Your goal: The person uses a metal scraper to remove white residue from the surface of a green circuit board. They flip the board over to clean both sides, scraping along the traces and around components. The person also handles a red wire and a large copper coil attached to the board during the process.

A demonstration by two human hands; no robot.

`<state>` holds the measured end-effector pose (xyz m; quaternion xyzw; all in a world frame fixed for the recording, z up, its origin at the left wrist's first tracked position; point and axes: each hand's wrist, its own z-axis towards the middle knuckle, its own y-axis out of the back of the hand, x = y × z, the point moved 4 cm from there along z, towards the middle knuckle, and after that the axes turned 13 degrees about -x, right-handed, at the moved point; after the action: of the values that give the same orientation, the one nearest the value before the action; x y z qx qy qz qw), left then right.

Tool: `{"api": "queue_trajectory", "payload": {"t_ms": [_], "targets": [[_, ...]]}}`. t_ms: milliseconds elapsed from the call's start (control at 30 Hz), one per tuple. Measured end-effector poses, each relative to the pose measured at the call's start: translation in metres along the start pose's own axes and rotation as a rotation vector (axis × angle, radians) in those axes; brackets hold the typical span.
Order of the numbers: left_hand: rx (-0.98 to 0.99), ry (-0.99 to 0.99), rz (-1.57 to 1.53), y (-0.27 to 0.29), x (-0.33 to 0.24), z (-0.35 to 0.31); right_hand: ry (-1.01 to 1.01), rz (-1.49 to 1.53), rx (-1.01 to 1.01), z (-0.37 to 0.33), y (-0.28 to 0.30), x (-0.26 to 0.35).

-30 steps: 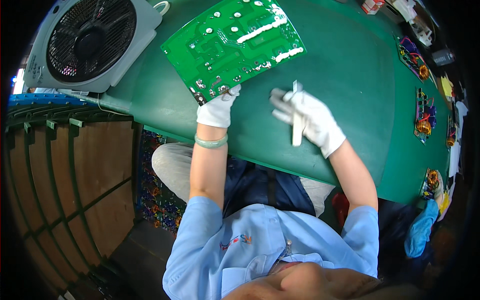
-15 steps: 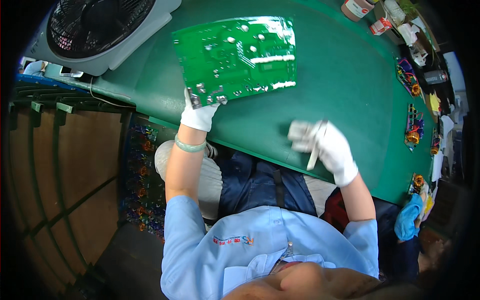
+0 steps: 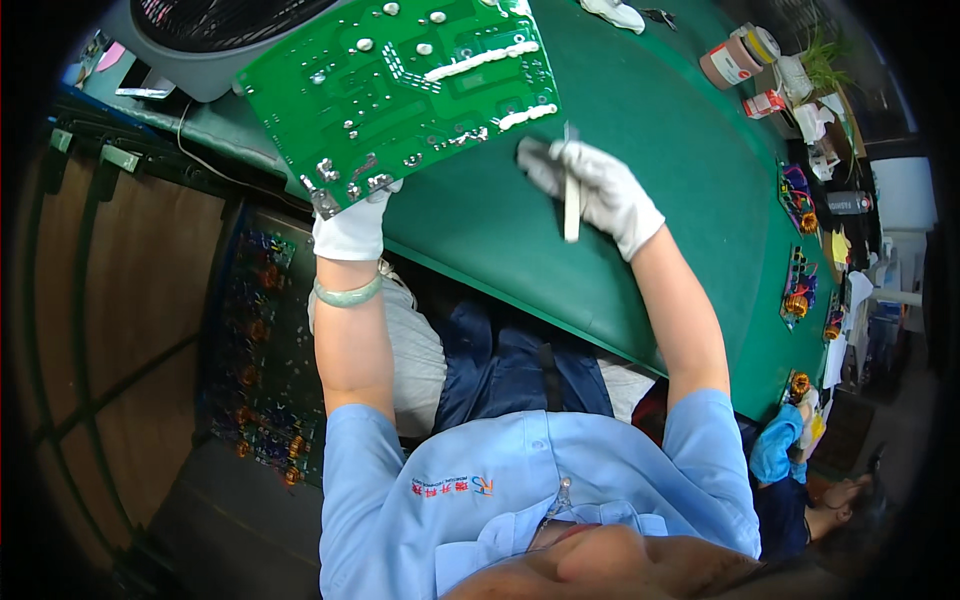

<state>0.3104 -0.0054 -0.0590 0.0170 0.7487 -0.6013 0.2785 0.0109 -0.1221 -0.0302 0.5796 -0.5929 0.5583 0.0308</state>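
Our white-gloved left grip [image 3: 350,228] was closed on a green circuit board [image 3: 395,110], its fingers mostly hidden under the near left corner. Our gloved right grip [image 3: 605,190] was folded around a slim white tool [image 3: 572,208], its fingertips blurred and pointing left. Between that grip and the board's near right corner we had only a narrow gap; to its right, bare green counter [image 3: 690,260] gave us wide room. The counter's near edge slanted from beside our left wrist to beneath our right forearm. The board lay ahead of the left grip and up and left of the right one, its far edge cut off by our view. Its left side met the grey fan [image 3: 190,65] in sight; we could not tell whether they touched. Small component boards [image 3: 797,195] lined the counter's right side.
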Motion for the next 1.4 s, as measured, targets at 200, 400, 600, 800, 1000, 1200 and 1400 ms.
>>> {"api": "queue_trajectory", "payload": {"t_ms": [200, 400, 600, 800, 1000, 1200, 1400], "targets": [[-0.246, 0.100, 0.037, -0.027, 0.028, -0.035, -0.372, -0.418, 0.189, -0.098, -0.022, -0.059], [-0.071, 0.368, -0.062, -0.032, 0.064, -0.025, -0.338, -0.226, 0.154, -0.134, 0.006, -0.034], [0.062, 0.017, 0.587, -0.011, 0.089, -0.020, 0.537, -0.231, -0.140, -0.095, 0.047, 0.024], [0.146, 0.207, 0.351, -0.031, 0.092, -0.025, 0.380, -0.162, -0.239, -0.088, 0.048, 0.020], [0.216, 0.348, 0.250, -0.046, 0.096, -0.024, 0.272, -0.241, -0.317, -0.095, 0.044, 0.010], [-0.017, 0.441, 0.219, -0.045, 0.101, -0.024, 0.217, -0.216, -0.347, -0.098, 0.046, 0.013], [-0.053, 0.418, 0.281, -0.041, 0.100, -0.020, 0.226, -0.249, -0.342, -0.092, 0.047, 0.011]]}}
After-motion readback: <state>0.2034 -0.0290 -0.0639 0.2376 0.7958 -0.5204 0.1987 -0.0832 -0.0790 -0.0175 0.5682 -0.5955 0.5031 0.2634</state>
